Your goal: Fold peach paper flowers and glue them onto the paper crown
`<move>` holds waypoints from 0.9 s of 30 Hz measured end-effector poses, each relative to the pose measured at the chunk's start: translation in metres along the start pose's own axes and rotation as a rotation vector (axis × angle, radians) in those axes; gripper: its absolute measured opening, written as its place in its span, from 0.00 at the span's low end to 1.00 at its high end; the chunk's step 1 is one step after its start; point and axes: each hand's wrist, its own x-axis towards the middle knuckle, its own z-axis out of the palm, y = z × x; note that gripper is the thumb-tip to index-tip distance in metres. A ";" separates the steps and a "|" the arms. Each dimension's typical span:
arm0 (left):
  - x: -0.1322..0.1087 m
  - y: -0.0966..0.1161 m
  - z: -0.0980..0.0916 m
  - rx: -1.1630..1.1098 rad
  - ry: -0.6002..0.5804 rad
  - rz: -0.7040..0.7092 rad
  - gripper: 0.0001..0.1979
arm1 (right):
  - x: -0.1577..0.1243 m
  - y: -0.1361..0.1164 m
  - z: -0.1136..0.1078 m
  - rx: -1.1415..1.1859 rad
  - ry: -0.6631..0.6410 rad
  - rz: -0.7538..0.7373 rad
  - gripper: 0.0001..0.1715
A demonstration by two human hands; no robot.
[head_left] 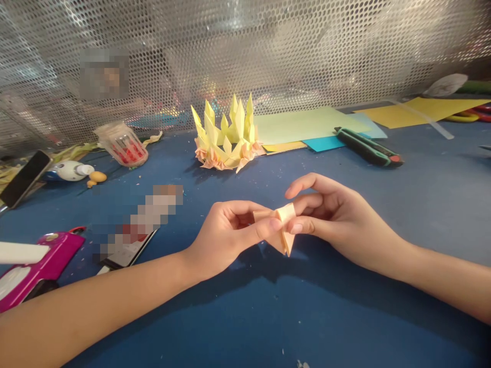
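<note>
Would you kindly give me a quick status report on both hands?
Left hand and right hand both pinching folded peach paper piece. Held above blue table. Nothing in the way.

Folded peach paper piece (284,228), pinched between left hand (226,236) and right hand (337,217) above the blue table (268,317); yellow and peach paper crown (226,138) standing farther back, at centre; sheets of coloured paper (307,125) just right of it; green utility knife (368,146) lying partly on those sheets; pink stapler (36,268) at left edge; phone (25,178) and small clear jar (123,144) far left; perforated metal screen (268,51) behind.
</note>
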 end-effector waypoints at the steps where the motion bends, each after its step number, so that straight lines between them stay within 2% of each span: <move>1: 0.000 0.000 0.000 -0.007 0.010 -0.005 0.02 | 0.000 0.000 0.000 0.003 -0.001 0.000 0.18; 7: -0.001 -0.001 0.000 0.008 0.029 -0.022 0.03 | 0.002 -0.001 -0.001 0.009 -0.004 0.013 0.16; 13: -0.003 -0.002 0.002 0.158 0.102 -0.043 0.03 | 0.000 0.000 0.001 -0.055 0.004 0.003 0.14; 27: -0.004 -0.001 -0.001 0.180 0.070 -0.013 0.07 | 0.000 -0.002 0.002 -0.081 0.032 0.052 0.15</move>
